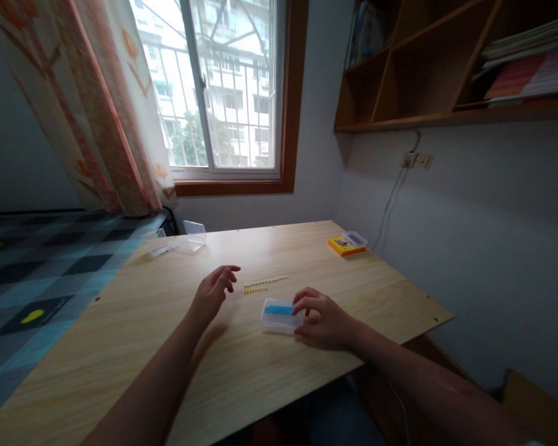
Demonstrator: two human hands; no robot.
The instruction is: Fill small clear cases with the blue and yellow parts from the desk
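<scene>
A small clear plastic box (pixel 279 323) lies flat on the wooden table, with a bright blue strip (pixel 278 310) in or on it. My right hand (pixel 323 319) grips the box at its right end, thumb at the near corner and fingers bent over the top, hiding that end. My left hand (pixel 215 288) hovers over the table to the left of the box, fingers loosely apart, holding nothing. Between the hands and a bit farther back lie two rows of small yellowish pieces (pixel 266 284), too small to make out clearly.
Open clear plastic cases (pixel 193 238) stand at the table's far left. An orange-yellow box (pixel 346 246) with a clear container (pixel 354 238) sits at the far right. The wooden table (pixel 134 334) borders a checked bed (pixel 41 272) on the left and a wall on the right.
</scene>
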